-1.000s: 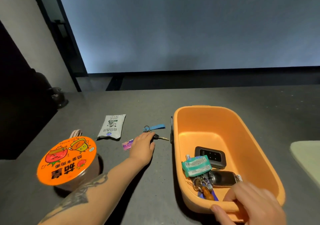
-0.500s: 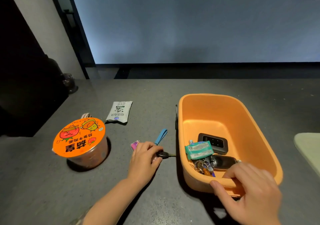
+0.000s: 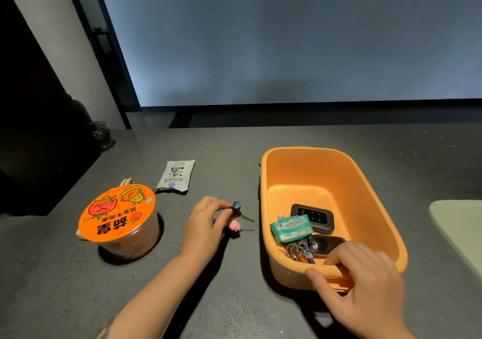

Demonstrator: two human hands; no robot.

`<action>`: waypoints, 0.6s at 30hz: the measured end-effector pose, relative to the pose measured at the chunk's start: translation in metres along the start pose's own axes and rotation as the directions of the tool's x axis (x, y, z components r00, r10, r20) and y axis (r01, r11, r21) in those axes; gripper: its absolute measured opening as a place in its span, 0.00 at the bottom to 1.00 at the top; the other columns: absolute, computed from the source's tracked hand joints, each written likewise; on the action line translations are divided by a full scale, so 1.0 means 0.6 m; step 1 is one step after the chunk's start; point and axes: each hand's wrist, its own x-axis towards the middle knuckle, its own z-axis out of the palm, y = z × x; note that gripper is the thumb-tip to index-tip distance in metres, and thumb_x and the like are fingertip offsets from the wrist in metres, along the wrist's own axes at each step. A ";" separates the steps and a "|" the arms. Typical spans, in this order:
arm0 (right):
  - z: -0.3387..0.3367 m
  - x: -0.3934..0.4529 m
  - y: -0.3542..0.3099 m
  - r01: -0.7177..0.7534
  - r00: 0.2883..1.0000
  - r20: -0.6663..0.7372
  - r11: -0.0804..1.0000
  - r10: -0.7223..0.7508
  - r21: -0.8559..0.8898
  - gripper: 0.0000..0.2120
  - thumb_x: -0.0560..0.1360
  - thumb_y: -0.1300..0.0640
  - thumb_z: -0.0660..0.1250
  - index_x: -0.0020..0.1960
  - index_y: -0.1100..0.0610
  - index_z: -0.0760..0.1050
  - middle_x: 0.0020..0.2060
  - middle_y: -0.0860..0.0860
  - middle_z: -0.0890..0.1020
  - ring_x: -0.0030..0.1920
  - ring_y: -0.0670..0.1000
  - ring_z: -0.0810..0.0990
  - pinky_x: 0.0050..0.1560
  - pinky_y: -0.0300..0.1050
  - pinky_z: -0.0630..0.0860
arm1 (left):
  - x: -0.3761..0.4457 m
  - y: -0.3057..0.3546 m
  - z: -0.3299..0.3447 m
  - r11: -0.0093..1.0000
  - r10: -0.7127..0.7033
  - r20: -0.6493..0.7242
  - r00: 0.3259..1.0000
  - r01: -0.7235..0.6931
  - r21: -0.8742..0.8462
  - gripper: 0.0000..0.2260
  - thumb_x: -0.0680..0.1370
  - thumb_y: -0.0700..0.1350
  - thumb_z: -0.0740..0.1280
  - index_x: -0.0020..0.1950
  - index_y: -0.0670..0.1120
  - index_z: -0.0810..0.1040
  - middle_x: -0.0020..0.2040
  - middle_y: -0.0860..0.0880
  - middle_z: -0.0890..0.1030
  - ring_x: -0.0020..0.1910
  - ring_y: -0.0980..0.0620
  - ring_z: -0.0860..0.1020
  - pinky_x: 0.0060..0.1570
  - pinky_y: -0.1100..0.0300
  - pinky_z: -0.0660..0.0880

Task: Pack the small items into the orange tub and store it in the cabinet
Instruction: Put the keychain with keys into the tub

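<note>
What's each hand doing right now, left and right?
Left hand: closed on the key bunch, lifted just off the table.
Right hand: gripping the near rim of the orange tub, thumb outside, fingers inside.

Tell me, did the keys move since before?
Yes. The left hand has lifted the keys off the table and brought them nearer the tub.

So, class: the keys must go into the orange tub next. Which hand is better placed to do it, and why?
The left hand: it already grips the keys, lifted just left of the orange tub. The right hand grips the tub's near rim.
</note>
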 end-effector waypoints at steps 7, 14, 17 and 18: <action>0.004 -0.003 0.004 -0.025 1.000 -0.006 1.000 0.025 0.000 0.17 0.67 0.37 0.68 0.32 0.48 0.71 0.29 0.40 0.72 0.32 0.43 0.71 0.35 0.44 0.67 | 0.057 0.129 -0.046 0.973 0.141 -0.147 0.979 -0.164 -0.161 0.03 0.77 0.44 0.66 0.47 0.51 0.79 0.45 0.56 0.78 0.46 0.62 0.76 0.45 0.66 0.74; 0.005 -0.008 0.007 -0.072 0.997 0.027 0.997 0.072 -0.001 0.17 0.67 0.34 0.68 0.34 0.47 0.71 0.30 0.40 0.72 0.33 0.42 0.71 0.36 0.41 0.66 | 0.063 0.263 -0.016 0.871 0.296 -0.168 0.940 -0.337 -0.357 0.03 0.77 0.40 0.65 0.47 0.45 0.79 0.43 0.51 0.78 0.40 0.64 0.78 0.37 0.74 0.72; 0.005 -0.008 0.004 -0.076 0.997 0.009 0.997 0.075 0.006 0.18 0.67 0.34 0.68 0.34 0.47 0.70 0.30 0.40 0.71 0.33 0.42 0.69 0.37 0.39 0.62 | 0.059 0.284 0.018 0.859 0.306 -0.108 0.946 -0.323 -0.397 0.03 0.78 0.41 0.65 0.47 0.45 0.79 0.44 0.50 0.79 0.41 0.60 0.78 0.37 0.74 0.72; 0.005 -0.007 0.004 -0.078 0.997 0.005 0.997 0.078 0.005 0.18 0.67 0.34 0.68 0.34 0.47 0.69 0.30 0.40 0.71 0.33 0.41 0.69 0.37 0.38 0.62 | 0.057 0.283 0.030 0.871 0.305 -0.069 0.950 -0.308 -0.382 0.03 0.78 0.42 0.65 0.48 0.47 0.79 0.44 0.52 0.79 0.42 0.60 0.78 0.39 0.72 0.72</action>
